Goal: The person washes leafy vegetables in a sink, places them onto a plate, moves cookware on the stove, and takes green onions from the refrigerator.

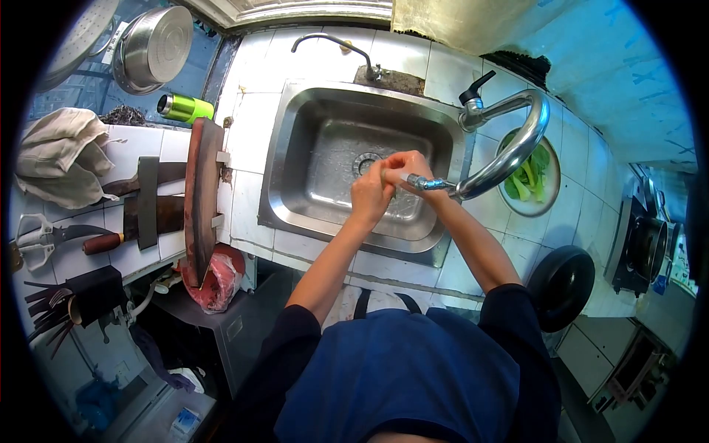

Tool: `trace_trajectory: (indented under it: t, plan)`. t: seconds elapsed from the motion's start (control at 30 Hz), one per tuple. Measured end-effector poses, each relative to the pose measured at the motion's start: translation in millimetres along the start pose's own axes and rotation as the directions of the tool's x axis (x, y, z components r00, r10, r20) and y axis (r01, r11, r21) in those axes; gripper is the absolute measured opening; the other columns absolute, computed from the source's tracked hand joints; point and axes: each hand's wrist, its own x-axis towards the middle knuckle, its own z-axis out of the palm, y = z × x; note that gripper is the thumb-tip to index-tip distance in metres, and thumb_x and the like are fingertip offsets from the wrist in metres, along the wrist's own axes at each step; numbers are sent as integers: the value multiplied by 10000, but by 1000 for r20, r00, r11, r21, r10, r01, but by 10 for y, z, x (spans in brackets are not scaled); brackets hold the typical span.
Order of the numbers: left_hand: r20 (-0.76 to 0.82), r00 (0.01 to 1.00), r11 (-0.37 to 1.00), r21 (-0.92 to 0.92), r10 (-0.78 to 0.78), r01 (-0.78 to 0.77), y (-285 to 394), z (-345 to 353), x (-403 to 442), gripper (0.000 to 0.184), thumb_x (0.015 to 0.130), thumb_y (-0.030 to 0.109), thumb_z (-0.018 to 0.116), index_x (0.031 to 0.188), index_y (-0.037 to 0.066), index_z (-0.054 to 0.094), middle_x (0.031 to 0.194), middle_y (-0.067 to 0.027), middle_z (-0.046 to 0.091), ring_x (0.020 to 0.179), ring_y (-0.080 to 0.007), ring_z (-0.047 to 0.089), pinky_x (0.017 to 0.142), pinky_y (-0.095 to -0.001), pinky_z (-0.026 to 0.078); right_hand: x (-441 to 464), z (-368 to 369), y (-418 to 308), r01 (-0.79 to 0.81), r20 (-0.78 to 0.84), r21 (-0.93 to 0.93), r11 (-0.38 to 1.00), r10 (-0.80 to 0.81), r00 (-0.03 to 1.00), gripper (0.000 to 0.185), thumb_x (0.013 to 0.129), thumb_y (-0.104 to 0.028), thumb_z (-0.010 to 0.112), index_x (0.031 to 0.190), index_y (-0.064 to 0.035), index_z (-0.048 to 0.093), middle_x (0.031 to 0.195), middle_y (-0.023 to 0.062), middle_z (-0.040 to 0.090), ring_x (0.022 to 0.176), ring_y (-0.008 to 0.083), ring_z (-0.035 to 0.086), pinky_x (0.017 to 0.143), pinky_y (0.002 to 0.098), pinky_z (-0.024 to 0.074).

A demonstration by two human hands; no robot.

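Both of my hands are together over the steel sink point(295, 199), just beside the spout end of the curved chrome faucet point(538, 125). My left hand point(371, 193) has its fingers bent in against the other hand. My right hand point(410, 167) is also curled, partly behind the spout tip. Whatever is between the fingers is too small and hidden to name. Below them, the sink's drain point(364, 162) shows on the wet bottom.
Right of the sink are a plate of green leaves point(533, 177) and a black pan point(563, 288). A thin black tap point(332, 37) stands behind. At left are an upright cutting board point(203, 199), knives point(148, 199), a green tumbler point(186, 108) and a cloth point(63, 159).
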Motion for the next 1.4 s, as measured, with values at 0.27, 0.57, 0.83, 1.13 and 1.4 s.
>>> trace_trajectory:
  t: [0.27,0.57,0.83,1.13,1.4]
  plan:
    - [-33,995,979,186,90,-83,-120,139,129,287,754,84,539,1028,16,493,874,-171,595,796,-349,578,666,-413,468,82,119,-7,10,-206,70,997,5,979,243,647,-202,621,793,-14,674,657,131,633,609,179,608,601,280,462]
    - [109,994,996,74,31,-40,-222,49,112,303,771,128,529,1055,34,482,910,-190,593,821,-377,569,701,-438,457,103,167,161,-8,-60,184,983,19,998,271,619,-184,624,799,14,669,674,114,631,637,140,585,593,263,456]
    - [248,966,996,-25,-73,82,-157,-37,153,308,788,154,515,1074,40,502,904,-193,603,842,-376,577,710,-434,452,114,164,191,-106,-9,261,959,112,994,241,625,-155,624,787,16,676,657,89,620,607,123,571,556,246,449]
    - [166,971,977,-96,-174,191,-629,174,234,331,809,110,467,1116,-13,491,927,-211,605,863,-327,600,734,-388,470,148,130,431,-168,20,561,811,189,982,207,715,-48,536,871,39,641,773,71,623,663,123,578,602,218,466]
    - [313,859,453,-747,-404,486,-534,144,158,397,837,110,560,1187,-33,436,956,-101,562,804,-138,570,705,-248,485,71,418,203,-2,-153,549,836,103,983,407,737,-60,565,1122,64,522,971,124,606,870,161,579,771,255,454]
